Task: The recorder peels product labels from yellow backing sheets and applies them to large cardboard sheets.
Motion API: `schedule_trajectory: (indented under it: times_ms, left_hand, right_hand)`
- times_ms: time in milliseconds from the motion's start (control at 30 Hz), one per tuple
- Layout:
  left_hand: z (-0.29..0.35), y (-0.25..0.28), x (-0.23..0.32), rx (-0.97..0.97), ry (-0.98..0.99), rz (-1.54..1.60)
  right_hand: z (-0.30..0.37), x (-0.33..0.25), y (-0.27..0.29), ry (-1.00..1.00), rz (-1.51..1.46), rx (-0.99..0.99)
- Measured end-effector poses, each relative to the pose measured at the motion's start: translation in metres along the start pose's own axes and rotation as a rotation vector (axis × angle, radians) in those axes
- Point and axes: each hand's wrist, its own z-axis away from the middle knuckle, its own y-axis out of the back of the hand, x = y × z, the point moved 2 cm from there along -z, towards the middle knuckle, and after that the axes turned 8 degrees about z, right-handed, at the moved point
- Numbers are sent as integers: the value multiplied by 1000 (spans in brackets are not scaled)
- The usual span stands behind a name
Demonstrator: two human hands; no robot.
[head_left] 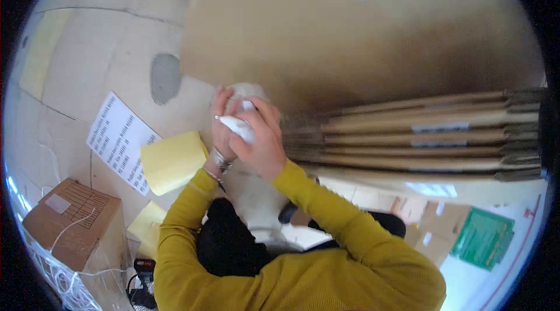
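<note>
My right hand (265, 142) is closed round a white, pen-like tube (238, 128) with a narrow pointed tip, aimed left. Close against it, my left hand (220, 114) has its fingers curled, with bracelets at the wrist. A small white piece shows between the two hands; its kind is unclear. Just beyond the fingers is a pale, rounded, blurred thing (248, 90), and I cannot tell whether the left hand grips it. A large brown cardboard sheet or box (280, 31) rises in front of both hands.
Flattened cartons (408, 136) are stacked at right. On the floor at left lie a printed white sheet (119, 142) and yellow paper (175, 162). A cardboard box (70, 223) stands lower left, near white cords and a black device (142, 285). A green panel (483, 238) is at lower right.
</note>
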Motion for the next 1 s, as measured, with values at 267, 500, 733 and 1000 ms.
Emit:
schedule_trajectory:
  times_ms: [267, 500, 733, 1000]
  left_hand:
    - [-203, 39, 77, 582, -169, 342]
    - [-278, -89, 134, 337, -250, 168]
    - [-273, -64, 138, 174, -297, 215]
    - [-313, -10, 75, 1055, -312, 403]
  right_hand:
    - [15, -43, 152, 331, 115, 3]
    - [83, 6, 207, -83, 152, 18]
    - [82, 3, 213, 137, 245, -37]
    - [91, 7, 212, 127, 186, -89]
